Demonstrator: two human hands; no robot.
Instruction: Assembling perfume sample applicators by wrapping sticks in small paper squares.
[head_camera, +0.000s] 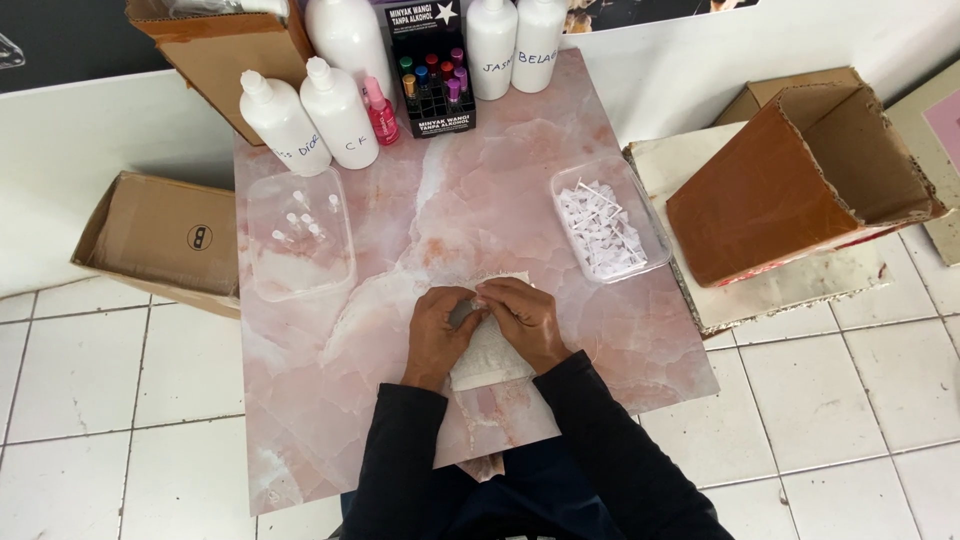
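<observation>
Both hands meet at the middle of the table: the left hand and right hand are pinched together, fingertips touching over a small dark item that is too small to make out, probably a little cap or vial. Under the hands lies a pale cloth, flat on the pink marble-patterned tabletop, its upper edge showing just beyond the knuckles. Out to the left sits a clear plastic tray with a few small white vials in it; to the right, another clear tray is heaped with small white plastic pieces. At the far edge stand white bottles, a pink spray bottle and a black display box of coloured vials. An open brown cardboard box rests off to the right.
</observation>
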